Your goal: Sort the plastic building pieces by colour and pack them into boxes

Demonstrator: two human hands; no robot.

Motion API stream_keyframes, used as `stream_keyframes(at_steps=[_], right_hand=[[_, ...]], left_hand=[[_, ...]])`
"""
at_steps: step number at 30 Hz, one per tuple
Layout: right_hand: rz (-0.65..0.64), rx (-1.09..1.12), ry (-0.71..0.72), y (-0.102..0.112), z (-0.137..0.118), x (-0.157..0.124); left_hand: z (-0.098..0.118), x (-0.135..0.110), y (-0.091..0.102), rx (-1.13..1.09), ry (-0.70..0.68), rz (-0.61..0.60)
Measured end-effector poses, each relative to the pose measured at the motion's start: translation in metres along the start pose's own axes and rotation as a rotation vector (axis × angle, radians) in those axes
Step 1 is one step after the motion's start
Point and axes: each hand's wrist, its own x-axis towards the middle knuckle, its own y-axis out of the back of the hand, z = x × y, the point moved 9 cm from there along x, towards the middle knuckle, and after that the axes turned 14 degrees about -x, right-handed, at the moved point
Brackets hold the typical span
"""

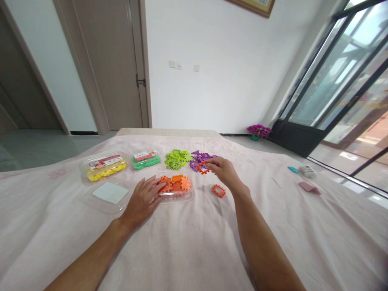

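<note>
My right hand [222, 169] pinches an orange notched square frame piece [202, 167], held up in front of the purple pile. Below that hand another orange frame piece [218, 191] lies flat on the cloth. My left hand [146, 195] grips the left end of a clear plastic box [182, 195], its fingers reaching over the rim and its thumb along the near side. Inside the box are several orange interlocking pieces [184, 184], partly hidden by the fingers. Just behind it lie loose lime-green pieces [176, 159] and purple pieces [198, 158].
To the left stand a lidded box of yellow pieces [106, 166] and a lidded box of green pieces [146, 160]. A clear lid with a white label [110, 192] lies nearer. At right are a pink cloth [309, 188], a white item [307, 171], a blue item [293, 169] and a thin stick [276, 182].
</note>
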Motion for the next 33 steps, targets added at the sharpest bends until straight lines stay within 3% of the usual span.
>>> stream_keyframes(at_steps=[4, 8, 12, 20, 27, 33], right_hand=[[-0.016, 0.051, 0.251, -0.011, -0.068, -0.011], [-0.115, -0.023, 0.385, -0.04, -0.098, -0.022], [-0.164, -0.106, 0.4, -0.054, -0.102, -0.024], [-0.196, -0.139, 0.379, -0.059, -0.106, -0.025], [-0.308, -0.186, 0.453, -0.08, -0.106, -0.027], [-0.338, -0.279, 0.437, -0.081, -0.114, -0.028]], left_hand=[[-0.001, 0.0, -0.001, -0.027, -0.01, 0.001], [-0.001, 0.0, 0.0, -0.05, -0.022, 0.006], [0.0, 0.001, 0.001, -0.074, -0.016, 0.015], [0.002, 0.002, 0.002, -0.141, -0.012, 0.021], [-0.001, 0.001, -0.001, -0.133, 0.01, 0.005], [0.001, 0.001, -0.001, -0.132, -0.011, 0.012]])
